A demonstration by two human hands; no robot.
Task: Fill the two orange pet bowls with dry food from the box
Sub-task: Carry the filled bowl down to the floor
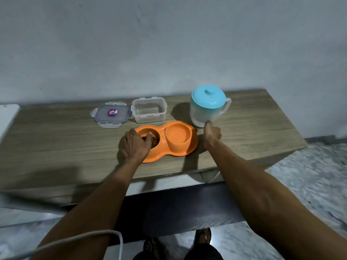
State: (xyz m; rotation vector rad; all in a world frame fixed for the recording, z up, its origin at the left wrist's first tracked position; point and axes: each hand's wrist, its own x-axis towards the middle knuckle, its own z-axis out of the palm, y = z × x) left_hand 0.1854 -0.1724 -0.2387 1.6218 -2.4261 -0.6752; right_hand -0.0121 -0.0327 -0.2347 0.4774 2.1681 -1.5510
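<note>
Left hand [134, 145] curled into left orange bowl [150, 140], fingers bunched on kibble [155, 142]. Right hand [212, 133] fisted beside right bowl [178, 136], gripping nothing visible. Clear box [149, 112] sits open just far of bowls, lid [110, 114] to its left.

Both forearms bare to the frame edge, no sleeves in view. Left hand [134, 145] and right hand [212, 135]: no watch, no bracelet; rings cannot be made out. Dark trousers [203, 252] at the bottom edge. Dark open sandals: left sandal [151, 244], right sandal [203, 235].
</note>
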